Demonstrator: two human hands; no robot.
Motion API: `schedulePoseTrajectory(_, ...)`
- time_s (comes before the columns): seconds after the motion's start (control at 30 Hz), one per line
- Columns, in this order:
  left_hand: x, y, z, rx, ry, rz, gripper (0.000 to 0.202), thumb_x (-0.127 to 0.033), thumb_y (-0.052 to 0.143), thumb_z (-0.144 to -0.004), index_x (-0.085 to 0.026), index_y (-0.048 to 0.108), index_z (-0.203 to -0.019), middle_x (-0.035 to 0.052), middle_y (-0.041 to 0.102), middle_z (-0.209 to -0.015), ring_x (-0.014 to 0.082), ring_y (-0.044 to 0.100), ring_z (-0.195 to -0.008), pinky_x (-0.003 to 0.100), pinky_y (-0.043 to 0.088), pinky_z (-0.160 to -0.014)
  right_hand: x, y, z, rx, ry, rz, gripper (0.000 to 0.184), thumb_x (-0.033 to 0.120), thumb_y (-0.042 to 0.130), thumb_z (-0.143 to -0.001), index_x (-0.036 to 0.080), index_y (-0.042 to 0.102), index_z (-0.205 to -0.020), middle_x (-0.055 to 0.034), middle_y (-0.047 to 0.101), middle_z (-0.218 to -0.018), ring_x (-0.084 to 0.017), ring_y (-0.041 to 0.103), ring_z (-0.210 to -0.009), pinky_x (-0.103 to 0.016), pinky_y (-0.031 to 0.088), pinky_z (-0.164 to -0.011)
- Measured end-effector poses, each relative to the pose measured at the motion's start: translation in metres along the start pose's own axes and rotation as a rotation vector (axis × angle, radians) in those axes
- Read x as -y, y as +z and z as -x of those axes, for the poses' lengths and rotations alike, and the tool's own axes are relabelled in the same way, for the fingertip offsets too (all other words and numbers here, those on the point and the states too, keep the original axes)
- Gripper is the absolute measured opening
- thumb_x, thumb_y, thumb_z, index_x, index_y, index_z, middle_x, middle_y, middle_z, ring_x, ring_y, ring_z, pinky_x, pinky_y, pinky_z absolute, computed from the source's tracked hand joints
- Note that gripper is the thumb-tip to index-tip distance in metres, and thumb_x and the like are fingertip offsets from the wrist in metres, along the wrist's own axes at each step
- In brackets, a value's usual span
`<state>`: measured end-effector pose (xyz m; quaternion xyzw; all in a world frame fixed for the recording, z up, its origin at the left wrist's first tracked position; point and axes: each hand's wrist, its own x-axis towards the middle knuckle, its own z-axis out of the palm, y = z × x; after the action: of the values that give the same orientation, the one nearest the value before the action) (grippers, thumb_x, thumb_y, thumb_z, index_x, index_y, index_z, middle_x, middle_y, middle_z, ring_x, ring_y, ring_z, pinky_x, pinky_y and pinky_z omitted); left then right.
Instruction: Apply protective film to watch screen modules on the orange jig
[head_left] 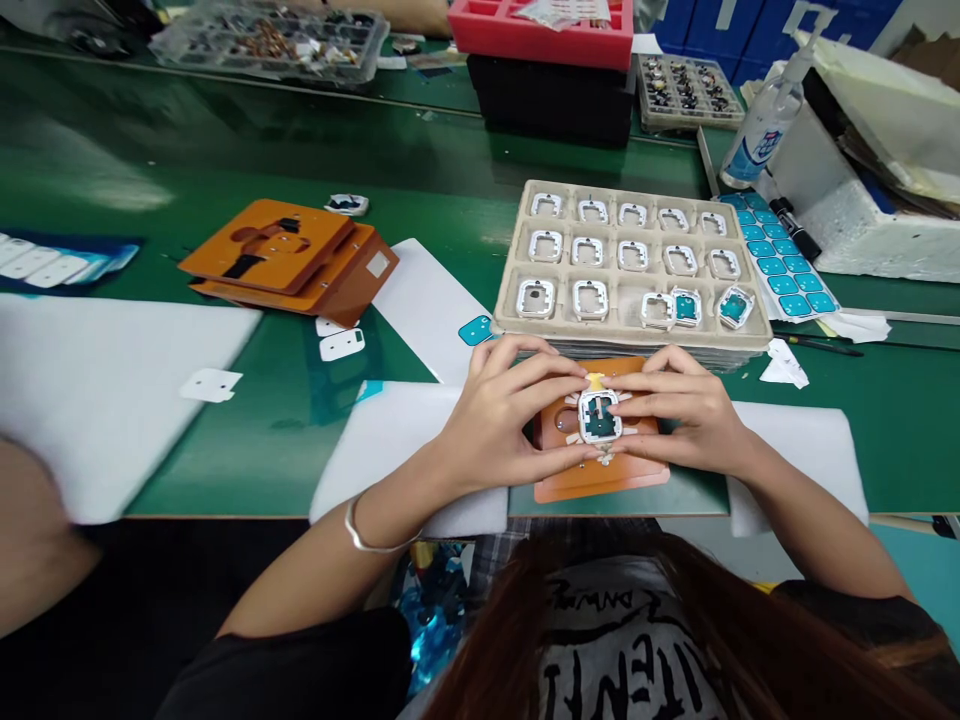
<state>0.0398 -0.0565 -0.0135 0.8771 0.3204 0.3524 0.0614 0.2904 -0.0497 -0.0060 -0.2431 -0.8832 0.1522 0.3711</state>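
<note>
Between my two hands, a white square watch-case frame (600,416) with a dark green inside rests on an orange fixture plate (570,487). My left hand (517,415) has its thumb at the frame's lower edge and its fingers at the top left, closed around that side. From the right, my right hand (679,408) presses its fingertips on the frame's right side and top edge. A small yellow piece (595,381) shows at the top, between the fingertips. Just beyond, a beige compartment tray (510,290) holds several similar white frames.
An orange jig (262,245) stands to the left, near a white sheet (427,305). White foam sheets (409,440) lie along the front edge. Behind are a red tray (540,40), a parts box (277,45) and a pump bottle (765,125). A co-worker's arm (34,540) is at far left.
</note>
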Motion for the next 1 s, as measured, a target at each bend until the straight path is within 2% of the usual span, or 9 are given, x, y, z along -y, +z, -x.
schedulePoseTrajectory(0.17, 0.002, 0.000, 0.001, 0.027, -0.018, 0.004, 0.049, -0.059, 0.074, -0.079, -0.026, 0.067, -0.115, 0.0061, 0.075, -0.111, 0.0291, 0.055, -0.109, 0.047, 0.038, -0.090, -0.001, 0.001, 0.000, 0.040, 0.024, -0.005, 0.020, 0.039, 0.077, -0.085, 0.027, 0.076, -0.102, -0.0058, 0.076, -0.116, -0.022, 0.060, -0.089, -0.041, 0.054, -0.074)
schedulePoseTrajectory(0.33, 0.006, 0.003, 0.000, 0.061, -0.013, 0.099, 0.040, -0.055, 0.074, -0.082, -0.024, 0.070, -0.106, 0.0073, 0.074, -0.110, 0.0299, 0.052, -0.114, 0.050, 0.041, -0.095, -0.006, 0.003, -0.001, 0.047, -0.064, 0.027, 0.019, 0.042, 0.076, -0.085, 0.023, 0.075, -0.088, -0.0074, 0.078, -0.107, -0.022, 0.057, -0.085, -0.039, 0.052, -0.074)
schedulePoseTrajectory(0.43, 0.004, 0.005, -0.003, 0.017, -0.022, 0.187, 0.043, -0.051, 0.076, -0.082, -0.026, 0.068, -0.116, 0.0072, 0.073, -0.113, 0.0268, 0.053, -0.111, 0.049, 0.045, -0.095, -0.006, 0.003, -0.001, 0.056, -0.039, 0.020, 0.022, 0.044, 0.075, -0.085, 0.024, 0.073, -0.094, -0.0063, 0.077, -0.108, -0.022, 0.056, -0.086, -0.039, 0.051, -0.075)
schedulePoseTrajectory(0.53, 0.000, 0.007, -0.004, -0.002, -0.003, 0.230, 0.061, -0.058, 0.076, -0.078, -0.032, 0.061, -0.131, 0.0080, 0.068, -0.124, 0.0265, 0.053, -0.114, 0.049, 0.045, -0.099, -0.003, 0.004, -0.001, 0.046, 0.048, -0.028, 0.030, 0.045, 0.077, -0.083, 0.024, 0.066, -0.101, -0.0056, 0.074, -0.099, -0.022, 0.058, -0.086, -0.037, 0.049, -0.076)
schedulePoseTrajectory(0.63, -0.003, 0.008, -0.005, 0.021, 0.044, 0.260, 0.075, -0.062, 0.076, -0.074, -0.036, 0.054, -0.140, 0.0085, 0.066, -0.128, 0.0272, 0.051, -0.115, 0.048, 0.044, -0.098, 0.001, 0.009, 0.001, 0.009, 0.122, -0.206, 0.045, 0.049, 0.081, -0.077, 0.024, 0.057, -0.106, -0.0037, 0.066, -0.095, -0.020, 0.061, -0.086, -0.034, 0.049, -0.075)
schedulePoseTrajectory(0.7, -0.003, 0.009, -0.004, 0.010, 0.061, 0.277, 0.074, -0.062, 0.075, -0.075, -0.037, 0.052, -0.142, 0.0077, 0.068, -0.124, 0.0263, 0.052, -0.112, 0.046, 0.045, -0.096, 0.002, 0.011, 0.001, 0.001, 0.133, -0.355, 0.049, 0.050, 0.079, -0.080, 0.026, 0.054, -0.114, -0.0033, 0.064, -0.100, -0.019, 0.062, -0.089, -0.032, 0.051, -0.076)
schedulePoseTrajectory(0.77, -0.001, 0.009, -0.003, -0.032, 0.069, 0.292, 0.068, -0.060, 0.072, -0.078, -0.038, 0.054, -0.140, 0.0063, 0.070, -0.116, 0.0245, 0.053, -0.106, 0.043, 0.045, -0.092, 0.003, 0.012, 0.001, 0.024, 0.106, -0.446, 0.041, 0.048, 0.075, -0.086, 0.027, 0.056, -0.116, -0.0032, 0.063, -0.103, -0.018, 0.062, -0.094, -0.032, 0.052, -0.080)
schedulePoseTrajectory(0.87, 0.000, 0.010, -0.002, -0.100, 0.049, 0.319, 0.061, -0.059, 0.073, -0.077, -0.036, 0.061, -0.132, 0.0044, 0.073, -0.104, 0.0224, 0.055, -0.098, 0.039, 0.044, -0.083, 0.002, 0.013, 0.000, 0.046, 0.052, -0.497, 0.020, 0.043, 0.071, -0.090, 0.027, 0.067, -0.100, -0.0034, 0.064, -0.100, -0.018, 0.062, -0.098, -0.035, 0.050, -0.085)
schedulePoseTrajectory(1.0, -0.002, 0.009, -0.002, -0.132, 0.001, 0.349, 0.058, -0.066, 0.073, -0.072, -0.031, 0.069, -0.119, 0.0038, 0.074, -0.096, 0.0211, 0.057, -0.089, 0.038, 0.043, -0.078, 0.001, 0.017, -0.001, -0.020, 0.039, -0.617, 0.013, 0.038, 0.075, -0.087, 0.025, 0.071, -0.088, -0.0029, 0.065, -0.093, -0.018, 0.063, -0.095, -0.035, 0.052, -0.083)
